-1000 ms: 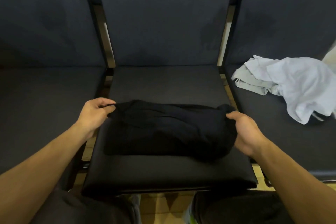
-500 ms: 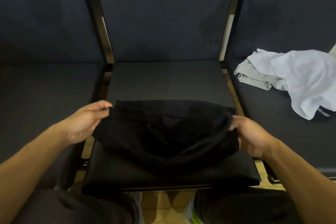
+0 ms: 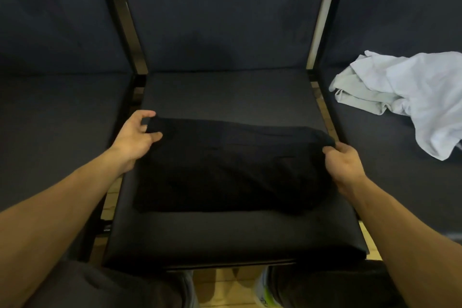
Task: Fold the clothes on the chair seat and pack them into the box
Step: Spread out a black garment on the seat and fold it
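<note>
A black garment (image 3: pixel 232 165) lies folded in a wide band across the middle chair seat (image 3: pixel 225 240). My left hand (image 3: pixel 136 136) pinches its far left corner between thumb and fingers. My right hand (image 3: pixel 343 164) grips the far right corner at the seat's right edge. A crumpled pile of white and pale grey clothes (image 3: pixel 405 92) sits on the chair seat to the right. No box is in view.
Three dark padded chairs stand side by side, with black frame posts (image 3: pixel 117 17) between their backs. The left seat (image 3: pixel 57 120) carries nothing. My knees and shoes (image 3: pixel 262 292) show at the bottom over a wooden floor.
Half a second ago both hands held the garment raised and sagging. Now it lies flat on the seat, with both hands at its far corners.
</note>
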Available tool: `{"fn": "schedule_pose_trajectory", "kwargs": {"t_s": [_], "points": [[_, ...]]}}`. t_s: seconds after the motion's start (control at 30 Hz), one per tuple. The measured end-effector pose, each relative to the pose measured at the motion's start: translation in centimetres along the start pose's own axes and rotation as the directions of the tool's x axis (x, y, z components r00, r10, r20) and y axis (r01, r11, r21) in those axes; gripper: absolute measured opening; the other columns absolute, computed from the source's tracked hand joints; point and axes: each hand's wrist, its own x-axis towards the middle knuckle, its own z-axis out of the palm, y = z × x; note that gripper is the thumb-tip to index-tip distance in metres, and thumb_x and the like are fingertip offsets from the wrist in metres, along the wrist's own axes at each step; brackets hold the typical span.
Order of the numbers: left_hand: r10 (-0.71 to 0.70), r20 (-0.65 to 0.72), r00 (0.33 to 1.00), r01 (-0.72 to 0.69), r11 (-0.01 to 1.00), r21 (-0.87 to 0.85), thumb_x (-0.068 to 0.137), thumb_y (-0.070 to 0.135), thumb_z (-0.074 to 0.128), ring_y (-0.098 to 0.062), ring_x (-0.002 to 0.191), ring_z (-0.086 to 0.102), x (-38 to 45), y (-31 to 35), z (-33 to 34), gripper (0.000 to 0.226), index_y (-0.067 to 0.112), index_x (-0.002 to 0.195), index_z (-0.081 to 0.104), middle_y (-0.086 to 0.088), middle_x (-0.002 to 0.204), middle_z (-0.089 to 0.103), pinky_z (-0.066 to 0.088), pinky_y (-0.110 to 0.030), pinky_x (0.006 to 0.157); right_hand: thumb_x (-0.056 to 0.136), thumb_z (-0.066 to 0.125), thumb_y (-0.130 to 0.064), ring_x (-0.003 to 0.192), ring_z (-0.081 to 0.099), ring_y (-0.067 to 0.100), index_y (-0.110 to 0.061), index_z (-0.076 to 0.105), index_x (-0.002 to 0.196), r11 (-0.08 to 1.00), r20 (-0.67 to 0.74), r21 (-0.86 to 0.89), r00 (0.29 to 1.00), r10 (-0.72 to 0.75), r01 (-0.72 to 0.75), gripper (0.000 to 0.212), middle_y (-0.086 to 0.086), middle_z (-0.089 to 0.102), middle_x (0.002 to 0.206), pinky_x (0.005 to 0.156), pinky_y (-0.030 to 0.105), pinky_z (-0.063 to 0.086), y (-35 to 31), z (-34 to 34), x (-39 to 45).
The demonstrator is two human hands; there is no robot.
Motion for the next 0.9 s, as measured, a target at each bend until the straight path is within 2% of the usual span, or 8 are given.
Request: {"fn": "schedule_pose_trajectory", "kwargs": {"t_s": [0.1,0.17,0.23,0.33,0.4,0.5,0.67,0.9], "points": [[0.056,-0.085,0.995,-0.052,0.998,0.046,0.096,0.013,0.071,-0.026,0.119,0.060,-0.3,0.8,-0.2,0.061,0.033,0.146,0.043,-0.003,0.131,0.056,0.055,-0.046,0.097,0.101,0.054,-0.014,0.109,0.054,0.019,-0.012,0.044,0.140,0.988,-0.047,-0.051,0.988,-0.148,0.145,0.040,0.012,0.055,0.135,0.099,0.037,0.045,-0.1,0.2,0.2],[0.179,-0.101,0.979,-0.135,0.930,0.341,0.094,0.028,0.073,-0.030,0.123,0.055,-1.0,1.4,-0.4,0.068,0.027,0.150,0.035,-0.005,0.134,0.051,0.049,-0.049,0.104,0.094,0.062,-0.015,0.117,0.051,0.021,-0.019,0.041,0.140,0.904,-0.038,-0.208,0.920,-0.390,0.374,0.051,0.008,0.046,0.139,0.106,0.039,0.042,0.0,0.4,-0.3],[0.450,-0.009,0.893,-0.313,0.635,0.706,0.093,0.043,0.069,-0.039,0.130,0.045,-3.3,1.4,0.2,0.067,0.020,0.148,0.040,-0.014,0.144,0.042,0.043,-0.055,0.109,0.088,0.064,-0.012,0.120,0.044,0.027,-0.019,0.050,0.133,0.648,0.063,-0.446,0.744,-0.665,0.617,0.047,0.010,0.042,0.136,0.109,0.043,0.038,0.3,1.3,-2.0],[0.623,0.348,0.701,-0.606,0.261,0.752,0.095,0.065,0.043,-0.039,0.140,0.037,-6.2,-0.1,3.6,0.072,0.016,0.147,0.047,-0.016,0.152,0.041,0.039,-0.055,0.113,0.092,0.057,-0.021,0.129,0.041,0.030,-0.023,0.061,0.126,0.241,0.352,-0.553,0.486,-0.799,0.797,0.034,0.007,0.046,0.142,0.109,0.042,0.034,1.0,4.1,-5.0],[0.453,0.477,0.753,-0.626,0.267,0.733,0.090,0.080,0.030,-0.031,0.155,0.014,-6.8,-0.9,6.1,0.089,0.024,0.159,0.027,-0.009,0.167,0.021,0.023,-0.053,0.124,0.099,0.047,-0.035,0.146,0.028,0.030,-0.032,0.049,0.142,0.179,0.485,-0.586,0.520,-0.703,0.790,0.043,0.001,0.034,0.158,0.120,0.048,0.024,1.9,6.0,-5.5],[0.209,0.538,0.817,-0.567,0.113,0.816,0.073,0.098,0.015,-0.021,0.155,-0.024,-6.2,-2.0,7.1,0.112,0.035,0.159,-0.017,-0.002,0.170,-0.019,-0.007,-0.056,0.126,0.097,0.034,-0.066,0.155,0.002,0.026,-0.044,0.016,0.157,0.175,0.499,-0.737,0.700,-0.511,0.653,0.066,-0.003,0.008,0.169,0.124,0.054,0.006,3.3,6.0,-3.5],[0.105,0.565,0.818,-0.568,-0.011,0.823,0.058,0.106,0.019,-0.023,0.149,-0.037,-5.4,-2.5,5.1,0.129,0.036,0.151,-0.036,-0.005,0.162,-0.039,-0.012,-0.064,0.122,0.077,0.022,-0.095,0.154,-0.017,0.024,-0.046,-0.007,0.157,0.116,0.497,-0.806,0.769,-0.402,0.581,0.099,-0.003,-0.014,0.168,0.124,0.048,-0.007,5.0,2.7,-1.4],[0.054,0.647,0.761,-0.649,0.052,0.759,0.066,0.099,0.046,-0.022,0.145,-0.043,-5.3,-1.2,4.9,0.131,0.043,0.147,-0.040,-0.002,0.157,-0.048,-0.019,-0.061,0.120,0.089,0.027,-0.081,0.155,-0.005,0.019,-0.040,0.014,0.159,0.386,0.373,-0.734,0.806,-0.459,0.559,0.082,0.000,-0.002,0.169,0.125,0.041,0.003,5.9,-0.5,-1.3]]}}
